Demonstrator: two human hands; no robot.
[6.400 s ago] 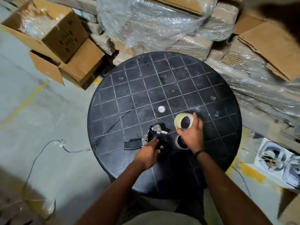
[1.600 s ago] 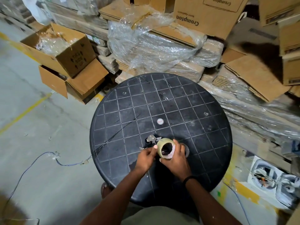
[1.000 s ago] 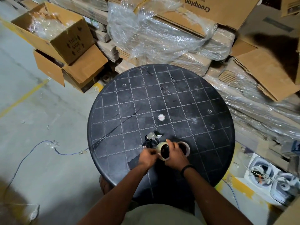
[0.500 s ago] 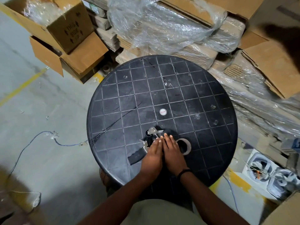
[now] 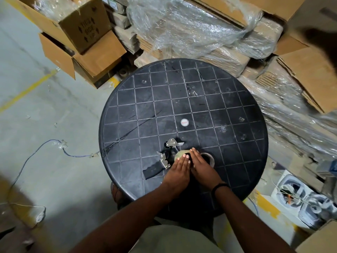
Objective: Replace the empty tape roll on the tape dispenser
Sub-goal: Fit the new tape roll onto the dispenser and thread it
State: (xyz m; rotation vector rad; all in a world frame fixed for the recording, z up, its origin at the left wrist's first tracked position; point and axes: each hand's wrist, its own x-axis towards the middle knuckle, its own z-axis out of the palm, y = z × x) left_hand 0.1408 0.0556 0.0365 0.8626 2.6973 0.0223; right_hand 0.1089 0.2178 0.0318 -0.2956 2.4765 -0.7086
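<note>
A black tape dispenser (image 5: 165, 157) with metal parts lies on its side on the round black table (image 5: 182, 99). A yellowish new tape roll (image 5: 179, 154) lies flat on the dispenser, mostly hidden under my fingers. My left hand (image 5: 179, 170) and my right hand (image 5: 202, 167) lie side by side with straight fingers pressing down on the roll. The empty brown cardboard core (image 5: 210, 158) lies flat on the table just right of my right hand.
A small white cap (image 5: 184, 122) sits at the table's centre. Cardboard boxes (image 5: 87, 33) and plastic-wrapped stacks (image 5: 191, 30) crowd the far and right sides. A thin cable (image 5: 36, 154) runs over the concrete floor at left.
Six seconds ago my right hand held the new roll upright beside the dispenser. Both hands then brought it over the dispenser, and now they press flat on it.
</note>
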